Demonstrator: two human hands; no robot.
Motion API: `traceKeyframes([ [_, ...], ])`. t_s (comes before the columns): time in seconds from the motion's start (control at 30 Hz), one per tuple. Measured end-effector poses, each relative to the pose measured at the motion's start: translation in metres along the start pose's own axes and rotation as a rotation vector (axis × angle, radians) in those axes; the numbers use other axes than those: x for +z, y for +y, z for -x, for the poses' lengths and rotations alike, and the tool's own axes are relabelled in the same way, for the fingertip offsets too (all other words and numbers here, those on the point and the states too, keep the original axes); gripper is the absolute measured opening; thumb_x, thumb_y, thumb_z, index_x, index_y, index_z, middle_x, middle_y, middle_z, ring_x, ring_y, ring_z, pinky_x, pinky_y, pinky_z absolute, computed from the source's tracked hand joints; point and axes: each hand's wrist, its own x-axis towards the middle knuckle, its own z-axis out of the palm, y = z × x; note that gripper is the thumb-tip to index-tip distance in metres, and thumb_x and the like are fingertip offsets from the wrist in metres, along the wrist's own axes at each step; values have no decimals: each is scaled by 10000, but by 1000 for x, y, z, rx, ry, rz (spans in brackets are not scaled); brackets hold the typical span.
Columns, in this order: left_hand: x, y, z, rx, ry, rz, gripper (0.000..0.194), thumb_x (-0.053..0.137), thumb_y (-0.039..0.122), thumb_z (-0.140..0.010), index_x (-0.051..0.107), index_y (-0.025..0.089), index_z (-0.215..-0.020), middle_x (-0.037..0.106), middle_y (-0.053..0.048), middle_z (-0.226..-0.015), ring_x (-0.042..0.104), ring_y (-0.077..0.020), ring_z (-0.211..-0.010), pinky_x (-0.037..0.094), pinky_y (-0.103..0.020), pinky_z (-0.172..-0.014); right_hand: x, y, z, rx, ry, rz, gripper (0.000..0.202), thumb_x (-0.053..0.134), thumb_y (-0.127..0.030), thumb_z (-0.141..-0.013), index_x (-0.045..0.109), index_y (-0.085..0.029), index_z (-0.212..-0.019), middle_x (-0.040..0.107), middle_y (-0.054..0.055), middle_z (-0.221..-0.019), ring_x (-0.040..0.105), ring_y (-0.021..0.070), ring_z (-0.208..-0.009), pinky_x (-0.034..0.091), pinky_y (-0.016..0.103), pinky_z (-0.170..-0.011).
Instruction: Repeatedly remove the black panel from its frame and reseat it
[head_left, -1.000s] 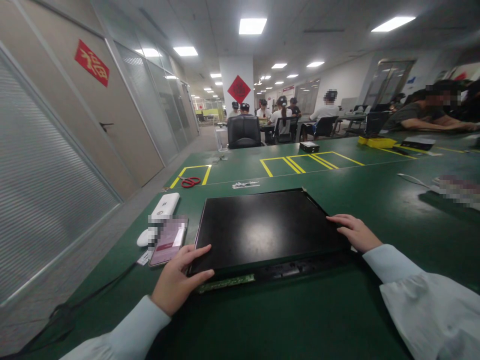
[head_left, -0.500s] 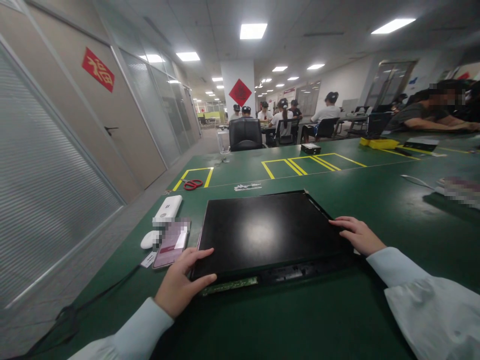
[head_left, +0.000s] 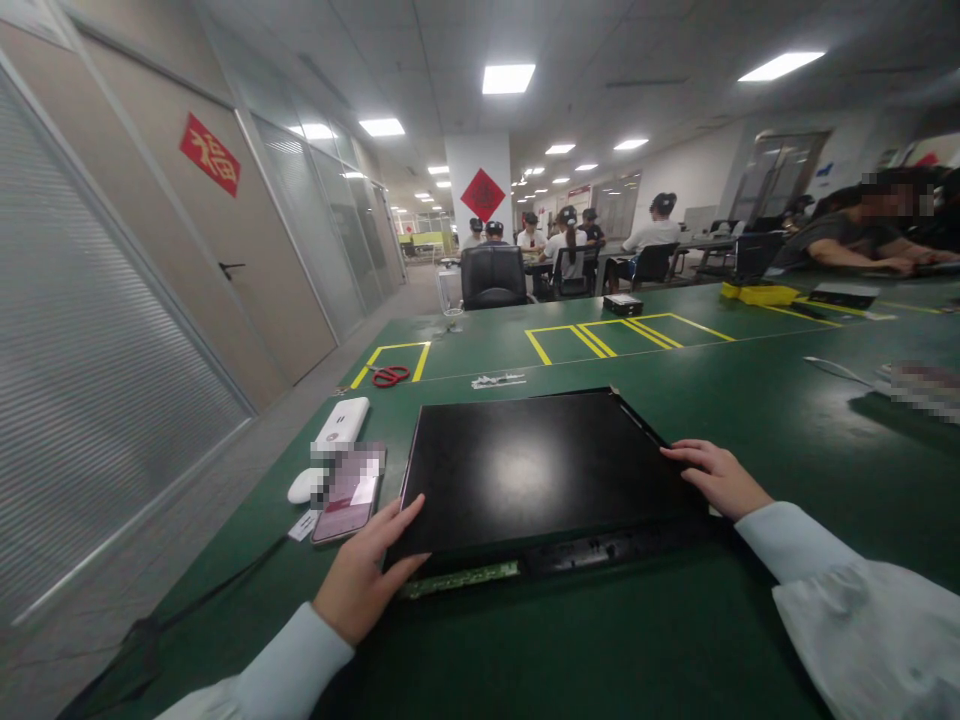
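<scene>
A black LCD screen panel (head_left: pixel 540 480) lies in front of me with its dark face up. Below its front edge show a green circuit board strip (head_left: pixel 461 578) and a black frame (head_left: pixel 600 548). My left hand (head_left: pixel 367 572) grips the near left corner, fingers on the left edge and thumb by the front edge. At the right edge, the fingers of my right hand (head_left: pixel 716 475) hold the panel from the side, with their undersides hidden.
On the green table (head_left: pixel 810 440), left of the panel, are a phone (head_left: pixel 349 505), a white oblong device (head_left: pixel 341 425) and a white rounded object (head_left: pixel 304 487). Red-handled scissors (head_left: pixel 391 376) and small white pieces (head_left: pixel 499 381) lie beyond. A yellow tray (head_left: pixel 759 294) sits farther right, near a person.
The view has tilted slightly, so everything sits a little lower in it. Both hands stay at the same edges of the panel, with barely any movement.
</scene>
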Motion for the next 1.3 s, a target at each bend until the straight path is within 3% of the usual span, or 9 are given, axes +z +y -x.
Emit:
traceKeyframes([
  [0.1, 0, -2, 3, 61, 1, -98, 523, 650, 461, -977, 649, 297, -1473, 615, -128, -1544, 586, -341, -1420, 474, -506, -1178, 1, -1, 0, 15, 5, 0, 458, 537, -285, -749, 864, -290, -1070, 757, 78, -1254, 677, 323, -1217, 484, 541, -1157],
  [0.27, -3, -1, 1, 212, -17, -204, 370, 737, 390, -936, 786, 307, -1293, 563, -132, -1594, 560, -362, -1440, 464, -495, -1180, 1, -2, 0, 52, 2, -29, 477, 526, -292, -740, 862, -291, -1077, 751, 76, -1274, 668, 325, -1237, 484, 543, -1157],
  [0.37, -4, -1, -1, 237, -50, -216, 409, 756, 375, -923, 763, 326, -1329, 616, -130, -1541, 598, -351, -1405, 487, -494, -1163, 1, -1, 1, 64, 8, -50, 473, 526, -306, -733, 862, -288, -1066, 750, 84, -1269, 671, 330, -1225, 488, 556, -1150],
  [0.57, -9, -3, -5, 286, -113, -316, 443, 779, 404, -909, 748, 348, -1346, 658, -153, -1485, 651, -376, -1341, 444, -607, -1176, 4, 0, 0, 80, 28, -89, 455, 528, -323, -709, 867, -313, -1012, 763, 67, -1237, 673, 323, -1227, 490, 547, -1150],
  [0.77, -11, -4, -7, 345, -156, -383, 478, 767, 444, -920, 734, 307, -1376, 647, -177, -1490, 650, -375, -1343, 480, -547, -1164, 2, -4, 0, 68, 34, -131, 456, 517, -362, -694, 868, -291, -977, 772, 88, -1209, 698, 327, -1186, 496, 546, -1138],
  [1.13, -11, -2, -5, 351, -138, -323, 411, 653, 482, -987, 759, 299, -1339, 690, -146, -1446, 680, -326, -1312, 504, -453, -1147, 3, -6, -1, 96, 38, -154, 445, 525, -364, -683, 862, -288, -964, 774, 84, -1203, 690, 338, -1206, 499, 559, -1135],
  [1.3, -14, 0, -5, 303, -118, -184, 387, 493, 465, -1061, 831, 312, -1174, 818, -77, -1216, 767, -265, -1164, 529, -427, -1135, 6, -3, -1, 61, 43, -135, 454, 517, -357, -676, 867, -285, -956, 774, 86, -1200, 696, 336, -1193, 486, 563, -1149],
])
